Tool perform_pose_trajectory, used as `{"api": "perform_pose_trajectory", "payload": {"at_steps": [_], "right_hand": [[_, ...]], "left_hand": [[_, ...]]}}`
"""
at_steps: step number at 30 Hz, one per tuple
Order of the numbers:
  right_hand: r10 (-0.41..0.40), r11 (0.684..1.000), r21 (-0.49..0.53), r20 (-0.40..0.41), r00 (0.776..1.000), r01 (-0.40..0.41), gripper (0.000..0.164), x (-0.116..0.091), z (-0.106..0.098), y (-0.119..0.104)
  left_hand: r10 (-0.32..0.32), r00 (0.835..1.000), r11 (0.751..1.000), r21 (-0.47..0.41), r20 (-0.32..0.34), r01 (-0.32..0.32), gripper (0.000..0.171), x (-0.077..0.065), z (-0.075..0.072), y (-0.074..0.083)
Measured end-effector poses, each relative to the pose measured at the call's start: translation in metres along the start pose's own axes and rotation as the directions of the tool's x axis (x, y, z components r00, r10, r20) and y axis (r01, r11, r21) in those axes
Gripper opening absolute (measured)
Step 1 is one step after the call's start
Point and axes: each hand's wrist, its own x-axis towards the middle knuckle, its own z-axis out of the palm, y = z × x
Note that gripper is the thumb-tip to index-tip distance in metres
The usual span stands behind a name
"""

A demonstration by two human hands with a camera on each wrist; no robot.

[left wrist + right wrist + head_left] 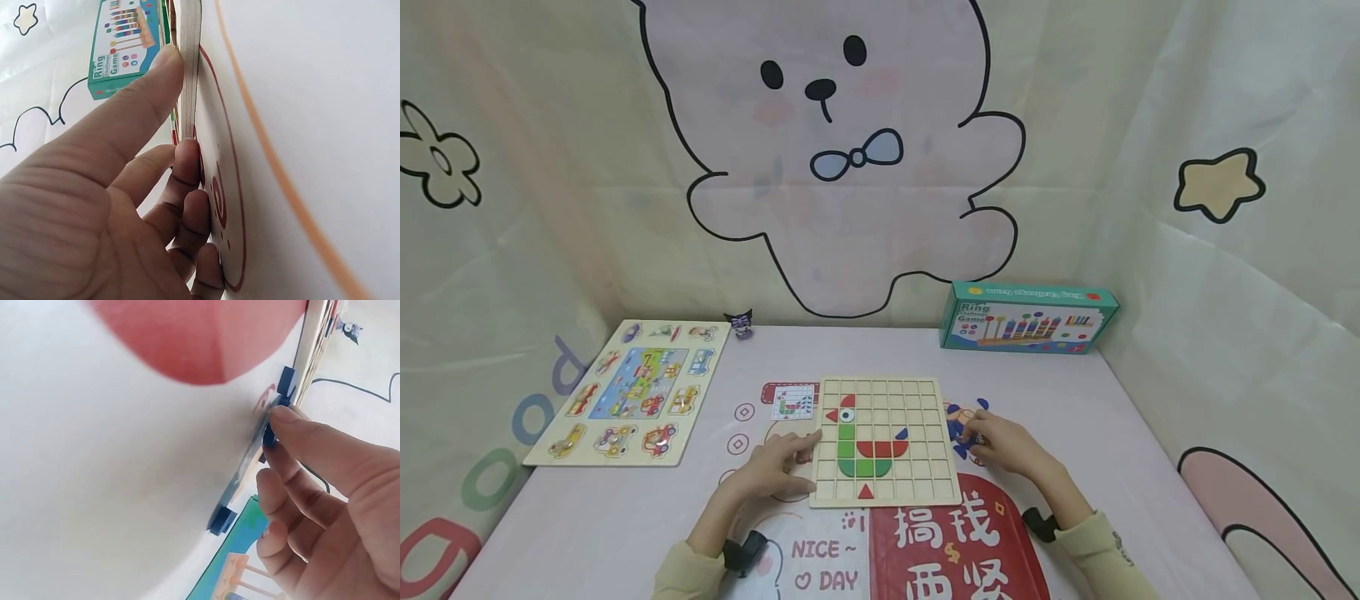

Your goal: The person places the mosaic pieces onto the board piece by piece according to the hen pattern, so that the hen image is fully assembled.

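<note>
A wooden grid board (925, 417) lies on the table, with red, green, blue and white pieces forming a bird in its squares. Against its left edge rests my left hand (775, 462), thumb and index finger apart along the side. In the left wrist view, the thumb touches the board's edge (189, 81). To the right of the board, my right hand (1003, 442) pinches a small dark blue piece (269, 434) between thumb and index finger. Other blue pieces (957, 429) lie on the table beside that hand. A small pattern card (793, 402) sits at the board's upper left.
A picture puzzle board (700, 396) lies at the left, and a small dark figurine (741, 324) stands at its far corner. At the back right is a green Ring Challenge Game box (1030, 321). A printed cloth (835, 558) covers the table; a patterned curtain (1075, 167) hangs behind.
</note>
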Motion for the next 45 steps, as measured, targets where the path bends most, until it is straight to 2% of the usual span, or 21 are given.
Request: {"api": "perform_pose_trajectory", "payload": {"at_steps": [16, 21, 34, 45], "right_hand": [[-0.072, 0.997, 0.003, -0.005, 0.997, 0.072, 0.008, 0.022, -0.009, -0.02], [-0.108, 0.993, 0.041, 0.004, 0.994, 0.108, 0.008, 0.033, -0.009, -0.027], [-0.11, 0.989, 0.099, 0.026, 0.994, 0.107, 0.007, 0.056, -0.002, -0.037], [-0.1, 0.993, 0.072, 0.069, 0.993, 0.095, 0.005, 0.073, 0.004, -0.041]], "left_hand": [[-0.001, 1.0, 1.0, 0.011, 0.001, 0.001, 0.077, 0.0, 0.001, -0.004], [-0.001, 1.0, 1.0, 0.002, 0.001, 0.001, 0.077, 0.0, 0.001, -0.003], [0.003, 1.0, 1.0, 0.005, -0.004, -0.003, 0.078, 0.002, 0.002, -0.005], [-0.018, 1.0, 1.0, 0.001, -0.01, 0.018, 0.079, 0.002, 0.004, -0.007]]}}
